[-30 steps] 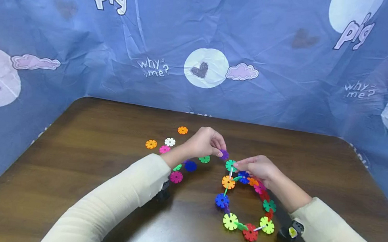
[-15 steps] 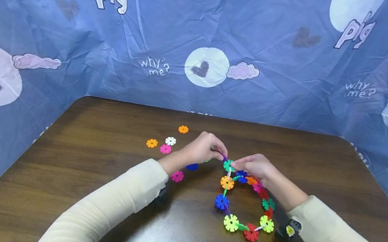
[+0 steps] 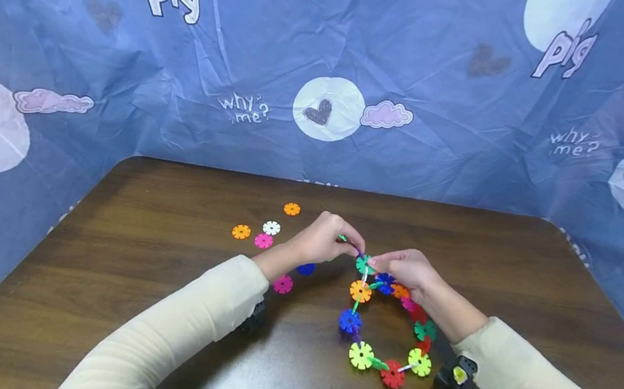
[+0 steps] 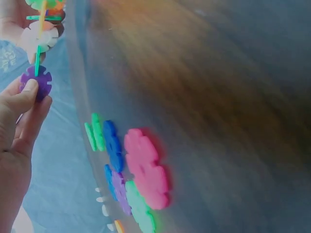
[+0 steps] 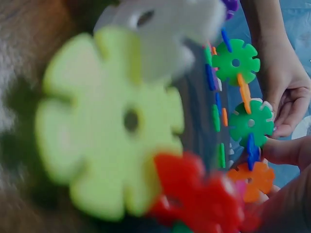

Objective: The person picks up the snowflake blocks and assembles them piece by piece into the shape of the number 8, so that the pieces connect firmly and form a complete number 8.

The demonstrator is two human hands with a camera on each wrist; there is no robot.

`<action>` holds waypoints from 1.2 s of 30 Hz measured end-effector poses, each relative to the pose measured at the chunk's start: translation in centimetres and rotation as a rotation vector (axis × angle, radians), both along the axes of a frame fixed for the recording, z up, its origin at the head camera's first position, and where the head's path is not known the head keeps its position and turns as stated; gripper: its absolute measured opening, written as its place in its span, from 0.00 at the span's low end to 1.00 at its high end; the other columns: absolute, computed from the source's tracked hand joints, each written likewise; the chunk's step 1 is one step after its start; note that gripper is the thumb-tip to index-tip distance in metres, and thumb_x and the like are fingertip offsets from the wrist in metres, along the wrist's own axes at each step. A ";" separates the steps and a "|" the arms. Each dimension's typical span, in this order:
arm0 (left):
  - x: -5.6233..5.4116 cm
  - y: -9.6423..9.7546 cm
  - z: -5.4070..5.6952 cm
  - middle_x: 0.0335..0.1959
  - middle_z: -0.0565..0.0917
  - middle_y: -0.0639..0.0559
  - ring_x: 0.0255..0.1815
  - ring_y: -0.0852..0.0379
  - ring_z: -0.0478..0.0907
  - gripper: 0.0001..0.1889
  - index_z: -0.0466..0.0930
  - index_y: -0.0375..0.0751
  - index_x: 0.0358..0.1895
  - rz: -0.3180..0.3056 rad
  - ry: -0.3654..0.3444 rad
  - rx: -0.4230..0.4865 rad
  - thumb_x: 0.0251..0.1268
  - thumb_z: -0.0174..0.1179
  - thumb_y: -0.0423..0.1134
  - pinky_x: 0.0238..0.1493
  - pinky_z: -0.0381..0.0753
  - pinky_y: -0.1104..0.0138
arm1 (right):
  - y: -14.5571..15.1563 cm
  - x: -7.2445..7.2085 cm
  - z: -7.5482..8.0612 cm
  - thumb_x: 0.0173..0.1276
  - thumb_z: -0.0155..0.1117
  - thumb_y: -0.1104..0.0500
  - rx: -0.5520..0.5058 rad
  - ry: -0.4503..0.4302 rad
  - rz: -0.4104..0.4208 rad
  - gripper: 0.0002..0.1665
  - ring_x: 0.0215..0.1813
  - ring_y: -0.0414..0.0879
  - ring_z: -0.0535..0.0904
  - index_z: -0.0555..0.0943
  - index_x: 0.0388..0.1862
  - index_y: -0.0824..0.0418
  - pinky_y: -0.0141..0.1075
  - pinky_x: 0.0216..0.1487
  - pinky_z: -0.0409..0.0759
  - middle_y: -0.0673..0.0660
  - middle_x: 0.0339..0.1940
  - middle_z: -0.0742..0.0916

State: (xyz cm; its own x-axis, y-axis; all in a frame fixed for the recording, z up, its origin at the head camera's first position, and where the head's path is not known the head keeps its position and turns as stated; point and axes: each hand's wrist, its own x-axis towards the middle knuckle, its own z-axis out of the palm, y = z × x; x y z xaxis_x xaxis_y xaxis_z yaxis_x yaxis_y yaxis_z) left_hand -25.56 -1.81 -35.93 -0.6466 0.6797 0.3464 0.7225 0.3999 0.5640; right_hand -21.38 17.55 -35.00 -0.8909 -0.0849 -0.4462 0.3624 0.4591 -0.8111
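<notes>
Flower-shaped plastic discs with slotted edges are joined into a ring hanging over the table. My left hand (image 3: 318, 239) pinches a purple disc (image 4: 36, 82) between thumb and fingers. That disc meets the edge of a green disc (image 3: 364, 264) at the top of the ring; how deep it sits in the slot I cannot tell. My right hand (image 3: 410, 271) pinches the ring at this green disc. Below hang an orange disc (image 3: 360, 291), a blue disc (image 3: 350, 321), a yellow disc (image 5: 114, 124) and a red disc (image 3: 392, 375).
Loose discs lie left of the ring on the brown table (image 3: 155, 253): orange (image 3: 241, 231), white (image 3: 271, 228), pink (image 3: 263, 241), magenta (image 3: 282, 284) and blue (image 3: 305, 269), some partly behind my left arm. A blue printed cloth (image 3: 442, 164) stands behind the table.
My left hand has brought the purple disc down and against the green disc. The right hand and the ring have shifted slightly left.
</notes>
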 end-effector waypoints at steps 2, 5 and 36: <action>-0.1 0.2 0.0 0.37 0.90 0.48 0.40 0.57 0.87 0.05 0.88 0.39 0.37 0.018 -0.041 0.014 0.58 0.66 0.32 0.43 0.84 0.74 | 0.2 -0.1 0.1 0.69 0.61 0.54 -0.023 -0.010 0.011 0.24 0.39 0.42 0.79 0.78 0.56 0.71 0.34 0.47 0.76 0.44 0.29 0.86; -0.3 0.4 0.0 0.43 0.89 0.47 0.46 0.55 0.86 0.10 0.87 0.39 0.44 0.044 -0.118 0.032 0.58 0.65 0.30 0.48 0.85 0.70 | 0.5 -0.1 0.3 0.70 0.59 0.55 -0.056 -0.030 0.026 0.26 0.34 0.37 0.79 0.75 0.60 0.71 0.29 0.39 0.77 0.42 0.27 0.85; -3.9 1.0 0.0 0.42 0.88 0.46 0.47 0.51 0.83 0.08 0.86 0.38 0.41 0.364 -0.263 -0.360 0.60 0.66 0.37 0.48 0.83 0.65 | 1.8 -0.4 -0.5 0.72 0.55 0.60 -0.170 -0.067 0.046 0.28 0.27 0.30 0.80 0.67 0.65 0.75 0.22 0.31 0.78 0.40 0.22 0.85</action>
State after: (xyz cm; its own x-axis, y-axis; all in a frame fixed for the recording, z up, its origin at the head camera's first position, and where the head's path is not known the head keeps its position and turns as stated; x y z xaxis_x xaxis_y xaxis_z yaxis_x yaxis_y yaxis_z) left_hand -29.41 -0.80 -35.94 -0.8940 0.4426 -0.0693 0.3564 0.7964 0.4887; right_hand -21.83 19.38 -35.53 -0.8532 -0.2044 -0.4799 0.3997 0.3350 -0.8533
